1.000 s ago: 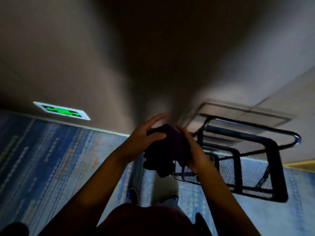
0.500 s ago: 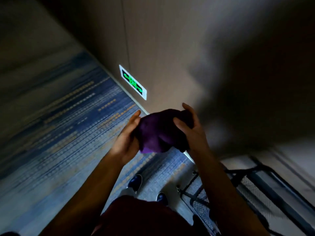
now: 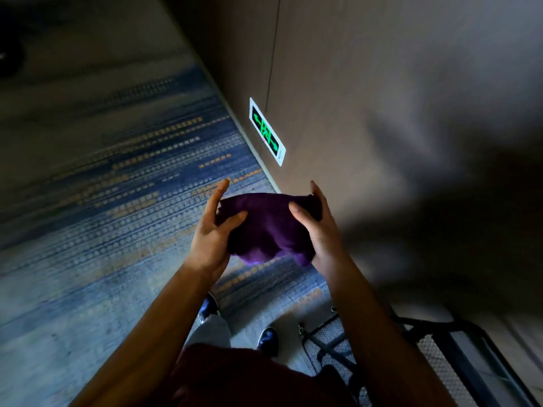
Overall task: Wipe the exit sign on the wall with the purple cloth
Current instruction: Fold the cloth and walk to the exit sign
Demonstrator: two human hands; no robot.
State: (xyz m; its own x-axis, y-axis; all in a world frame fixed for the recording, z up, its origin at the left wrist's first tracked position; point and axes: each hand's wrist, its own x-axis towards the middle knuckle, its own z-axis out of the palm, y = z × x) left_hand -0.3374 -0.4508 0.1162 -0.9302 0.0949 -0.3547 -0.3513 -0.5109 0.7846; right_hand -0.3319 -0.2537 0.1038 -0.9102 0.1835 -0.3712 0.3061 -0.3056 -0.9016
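Observation:
The exit sign [image 3: 266, 131] glows green in a white frame, set low on the brown wall just above the carpet. A bunched purple cloth [image 3: 266, 227] hangs in front of me, well short of the sign and below it in the view. My left hand [image 3: 213, 233] grips the cloth's left side with thumb on top. My right hand [image 3: 318, 227] grips its right side. The cloth's lower folds droop between my wrists.
Blue and yellow patterned carpet [image 3: 117, 201] covers the corridor floor to the left. A black metal mesh rack [image 3: 411, 356] stands by the wall at the lower right, beside my shoes [image 3: 267, 339]. The wall [image 3: 382, 113] runs along the right.
My view has swung left from the rack toward the corridor, so the sign now sits ahead and larger. Both hands have kept hold of the cloth and spread it wider.

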